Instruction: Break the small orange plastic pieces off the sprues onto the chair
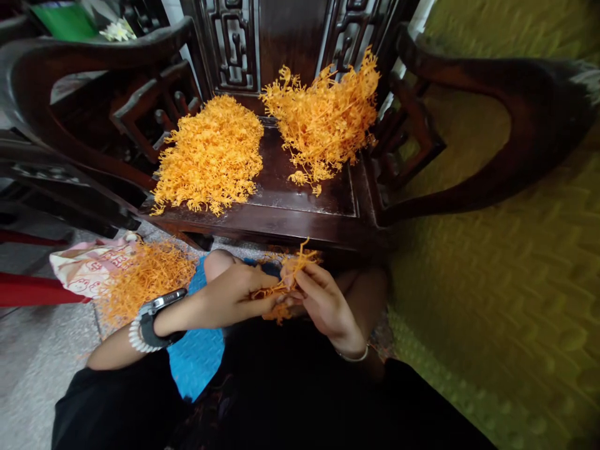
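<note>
My left hand [237, 292] and my right hand [327, 302] meet low in front of my lap. Between the fingers are thin, branching orange strands [302, 259], which look like plastic. The left fingers are closed around several strands; my right thumb and fingertips pinch a branched piece that sticks up above them. More orange bits [280, 312] show just below the fingertips. How the pieces join is too small and blurred to tell. On the chair ahead lie a dense left heap of curly orange pieces [213, 153] and a looser right heap of orange pieces [328, 115].
The dark carved wooden chair [300, 215] has curved armrests on both sides. On the floor at left, loose orange strands [150, 275] spill beside a printed bag [89, 269]. A blue textured mat [199, 359] lies under me. A yellow-green textured surface [492, 300] fills the right side.
</note>
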Tool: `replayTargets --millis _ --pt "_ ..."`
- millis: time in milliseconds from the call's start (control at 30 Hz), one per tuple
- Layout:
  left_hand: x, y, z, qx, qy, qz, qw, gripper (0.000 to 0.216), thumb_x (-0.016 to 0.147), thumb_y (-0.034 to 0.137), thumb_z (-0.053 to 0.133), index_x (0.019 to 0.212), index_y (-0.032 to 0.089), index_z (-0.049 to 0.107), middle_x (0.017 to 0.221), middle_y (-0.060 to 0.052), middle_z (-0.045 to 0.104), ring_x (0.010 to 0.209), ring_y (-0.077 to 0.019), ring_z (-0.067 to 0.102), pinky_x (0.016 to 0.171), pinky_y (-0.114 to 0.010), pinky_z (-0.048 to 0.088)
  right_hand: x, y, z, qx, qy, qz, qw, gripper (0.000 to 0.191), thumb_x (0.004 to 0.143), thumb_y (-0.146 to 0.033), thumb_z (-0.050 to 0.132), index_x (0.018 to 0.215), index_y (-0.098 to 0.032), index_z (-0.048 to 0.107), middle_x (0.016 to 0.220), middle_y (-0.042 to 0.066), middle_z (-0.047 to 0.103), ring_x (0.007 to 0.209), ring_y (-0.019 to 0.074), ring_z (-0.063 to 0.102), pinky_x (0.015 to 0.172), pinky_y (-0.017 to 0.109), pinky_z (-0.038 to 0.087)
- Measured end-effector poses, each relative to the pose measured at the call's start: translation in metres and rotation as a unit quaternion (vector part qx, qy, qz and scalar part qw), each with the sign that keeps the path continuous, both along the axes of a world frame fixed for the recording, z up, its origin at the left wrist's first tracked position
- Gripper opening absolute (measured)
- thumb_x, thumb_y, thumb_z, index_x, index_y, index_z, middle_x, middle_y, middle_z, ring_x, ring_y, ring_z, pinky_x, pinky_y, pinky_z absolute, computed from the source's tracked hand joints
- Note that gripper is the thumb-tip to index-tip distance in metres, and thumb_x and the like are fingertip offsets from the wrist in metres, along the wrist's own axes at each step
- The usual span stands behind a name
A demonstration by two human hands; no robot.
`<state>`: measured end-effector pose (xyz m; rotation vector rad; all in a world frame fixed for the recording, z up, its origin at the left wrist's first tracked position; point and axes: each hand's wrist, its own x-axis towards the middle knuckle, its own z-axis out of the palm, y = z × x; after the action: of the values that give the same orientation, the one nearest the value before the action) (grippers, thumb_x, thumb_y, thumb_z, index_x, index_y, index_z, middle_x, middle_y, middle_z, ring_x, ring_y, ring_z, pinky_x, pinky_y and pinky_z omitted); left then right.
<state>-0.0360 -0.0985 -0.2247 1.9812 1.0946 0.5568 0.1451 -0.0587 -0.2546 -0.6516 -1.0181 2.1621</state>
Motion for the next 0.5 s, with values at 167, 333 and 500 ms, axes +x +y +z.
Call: replayTargets --millis 167,333,500 --pt "-0.001 -0.005 0.004 -0.029 -0.018 -0.004 0.999 0.028 0.098 0.031 0.042 0.082 0.014 0.058 0.069 0.000 0.057 0.061 -0.0098 0.050 0.059 -0.022 0.037 0.006 -0.001 0.004 0.045 -0.015 -0.004 0.999 0.025 0.081 -0.042 0.069 0.077 -0.019 0.061 0.069 -0.002 0.047 0.054 0.0071 0.038 0.048 0.019 0.034" --pt "0.001 -0.007 -0.002 -0.011 -0.015 0.018 1.000 0.035 0.101 0.034 0.035 0.083 0.016 0.059 0.080 -0.003 0.065 0.074 -0.0139 0.059 0.074 -0.027 0.043 0.005 0.006 0.008 0.036 -0.012 0.021 0.999 0.026 0.085 -0.043 0.064 0.076 -0.019 0.057 0.067 -0.004 0.048 0.045 0.0040 0.028 0.040 0.017 0.023" --pt "0.000 -0.019 0.000 0.021 0.016 0.001 1.000 0.035 0.102 0.030 0.029 0.081 0.016 0.053 0.075 -0.002 0.059 0.067 -0.0122 0.053 0.068 -0.025 0.043 0.013 0.000 0.011 0.058 -0.019 0.016 0.998 0.023 0.087 -0.039 0.063 0.077 -0.018 0.060 0.069 -0.002 0.050 0.051 0.0050 0.036 0.046 0.018 0.031"
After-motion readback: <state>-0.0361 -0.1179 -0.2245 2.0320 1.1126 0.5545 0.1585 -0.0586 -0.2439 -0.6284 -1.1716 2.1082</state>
